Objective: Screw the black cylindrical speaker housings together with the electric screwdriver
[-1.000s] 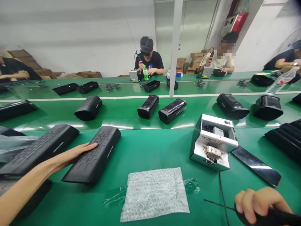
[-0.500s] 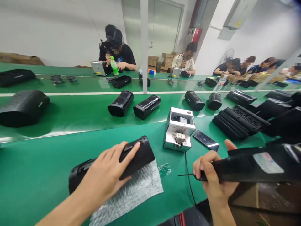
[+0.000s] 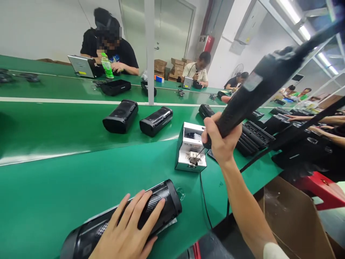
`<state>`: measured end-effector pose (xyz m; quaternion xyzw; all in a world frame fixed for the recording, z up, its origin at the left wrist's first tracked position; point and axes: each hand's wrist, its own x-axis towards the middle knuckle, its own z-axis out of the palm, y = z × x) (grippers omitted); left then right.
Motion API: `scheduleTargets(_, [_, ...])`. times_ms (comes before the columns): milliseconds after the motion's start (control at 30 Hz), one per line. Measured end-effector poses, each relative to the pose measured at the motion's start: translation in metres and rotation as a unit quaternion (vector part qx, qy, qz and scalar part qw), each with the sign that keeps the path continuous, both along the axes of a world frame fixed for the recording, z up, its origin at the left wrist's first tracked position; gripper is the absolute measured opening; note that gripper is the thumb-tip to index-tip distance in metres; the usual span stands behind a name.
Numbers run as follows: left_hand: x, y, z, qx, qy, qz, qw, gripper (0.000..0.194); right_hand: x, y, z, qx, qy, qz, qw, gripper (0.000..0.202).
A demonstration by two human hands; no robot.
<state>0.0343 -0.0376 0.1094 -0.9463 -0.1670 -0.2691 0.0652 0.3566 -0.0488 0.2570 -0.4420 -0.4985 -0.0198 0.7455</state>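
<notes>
My left hand is draped over a black speaker, fingers spread across its top and thumb along the near side. The speaker lies lengthwise with perforated grille patches facing up. A grey-white wrap sheet peeks out beneath it. Raised at the right, my right hand is wrapped round a black electric screwdriver, tilted with its thin bit pointing down-left. The bit reaches the front of a white screw feeder, at its metal outlet. Whether a screw sits on the tip is too small to tell.
Two more black speakers lie beyond on the green bench. Black housings are piled at the right, near a co-worker's arms. A cable runs from the feeder over the bench edge. An open cardboard box stands below right.
The speaker under my left hand has been turned grille side up and now covers most of the wrap. My right hand has lifted the screwdriver and brought its bit to the feeder. The view has shifted right.
</notes>
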Motion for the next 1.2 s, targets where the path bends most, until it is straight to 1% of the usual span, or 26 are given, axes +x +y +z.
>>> scheduleTargets(67, [0.001, 0.002, -0.001, -0.002, -0.012, -0.012, 1.000, 0.072, 0.000, 0.003, -0.009, -0.023, 0.015, 0.014, 1.000, 0.047])
scheduleTargets(133, [0.000, 0.003, -0.004, -0.013, -0.016, -0.017, 1.000, 0.071, 0.000, 0.001, -0.015, -0.040, 0.027, 0.033, 0.998, 0.046])
scheduleTargets(200, [-0.003, 0.002, -0.006, -0.026, -0.015, -0.020, 0.999, 0.069, 0.000, -0.006, -0.018, -0.052, 0.036, 0.051, 0.997, 0.045])
scheduleTargets(267, [-0.004, 0.001, -0.007, -0.036, -0.009, -0.023, 0.999, 0.069, -0.005, -0.016, -0.018, -0.074, 0.042, 0.074, 0.994, 0.042])
scheduleTargets(333, [-0.004, -0.001, -0.006, -0.034, -0.012, -0.034, 0.999, 0.066, -0.015, -0.028, -0.012, -0.087, 0.053, 0.099, 0.990, 0.037])
scheduleTargets(433, [-0.002, -0.005, -0.003, -0.028, -0.022, -0.044, 0.998, 0.061, -0.039, -0.041, 0.006, -0.049, 0.088, 0.143, 0.985, 0.030])
scheduleTargets(533, [-0.001, -0.008, 0.002, -0.040, -0.013, -0.032, 0.999, 0.058, -0.062, -0.039, 0.025, -0.006, 0.103, 0.176, 0.979, 0.029])
scheduleTargets(600, [0.000, -0.008, 0.003, -0.037, -0.012, -0.029, 0.999, 0.058, -0.073, -0.030, 0.030, -0.005, 0.097, 0.187, 0.978, 0.028])
scheduleTargets(733, [0.003, -0.007, 0.004, -0.025, -0.017, -0.031, 0.999, 0.056, -0.082, -0.014, 0.022, -0.024, 0.084, 0.197, 0.976, 0.025])
scheduleTargets(833, [0.004, -0.006, 0.004, -0.020, -0.022, -0.033, 0.999, 0.054, -0.082, -0.010, 0.017, -0.024, 0.083, 0.206, 0.975, 0.024])
scheduleTargets(1067, [0.001, -0.010, 0.005, -0.035, -0.021, -0.026, 0.999, 0.056, -0.085, -0.012, 0.022, -0.047, 0.090, 0.191, 0.976, 0.030])
scheduleTargets(1133, [0.002, -0.010, 0.004, -0.038, -0.022, -0.026, 0.999, 0.055, -0.086, -0.010, 0.018, -0.050, 0.091, 0.197, 0.975, 0.031])
scheduleTargets(1200, [0.003, -0.009, 0.002, -0.035, -0.027, -0.031, 0.999, 0.055, -0.088, -0.007, 0.007, -0.053, 0.080, 0.206, 0.974, 0.033])
